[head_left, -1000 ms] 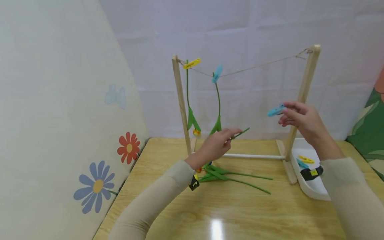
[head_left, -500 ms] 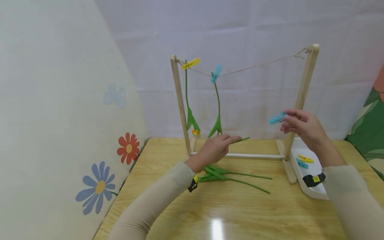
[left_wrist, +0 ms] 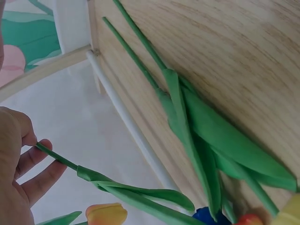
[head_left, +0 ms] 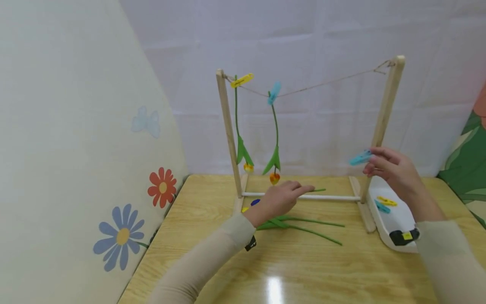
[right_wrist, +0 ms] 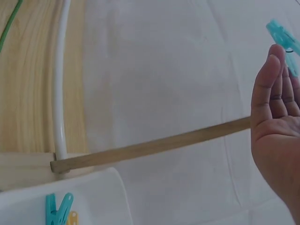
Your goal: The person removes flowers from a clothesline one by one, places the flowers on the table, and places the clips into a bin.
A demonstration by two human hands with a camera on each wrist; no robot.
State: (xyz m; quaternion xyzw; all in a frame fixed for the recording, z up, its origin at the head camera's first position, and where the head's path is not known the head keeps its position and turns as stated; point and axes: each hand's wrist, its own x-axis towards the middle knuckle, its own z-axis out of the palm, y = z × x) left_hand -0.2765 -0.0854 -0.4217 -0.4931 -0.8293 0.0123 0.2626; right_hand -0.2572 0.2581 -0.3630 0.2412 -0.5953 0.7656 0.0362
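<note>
My left hand [head_left: 280, 197] pinches the green stem of an artificial tulip [left_wrist: 136, 199] near its end, low in front of the rack. Its leaves slant down to the lower right in the left wrist view. Farther right and higher, my right hand [head_left: 396, 175] holds a light blue clothespin [head_left: 360, 158] at its fingertips, beside the rack's right post. Two tulips hang heads down from the twine [head_left: 326, 85], one under a yellow clothespin [head_left: 242, 80], the other under a blue clothespin [head_left: 274, 93]. More tulips [left_wrist: 206, 117] lie on the table below my left hand.
The wooden rack's left post [head_left: 229, 135] and right post [head_left: 388, 101] stand at the back of the table, joined low down by a white rod [head_left: 330, 197]. Right of it, a white tray [head_left: 396, 240] holds blue and yellow clothespins. A painted wall [head_left: 76, 105] borders the left side.
Both hands have come down and slightly to the right, the left with the tulip stem, the right with the blue clothespin. The hanging tulip's orange head now shows above my left hand.
</note>
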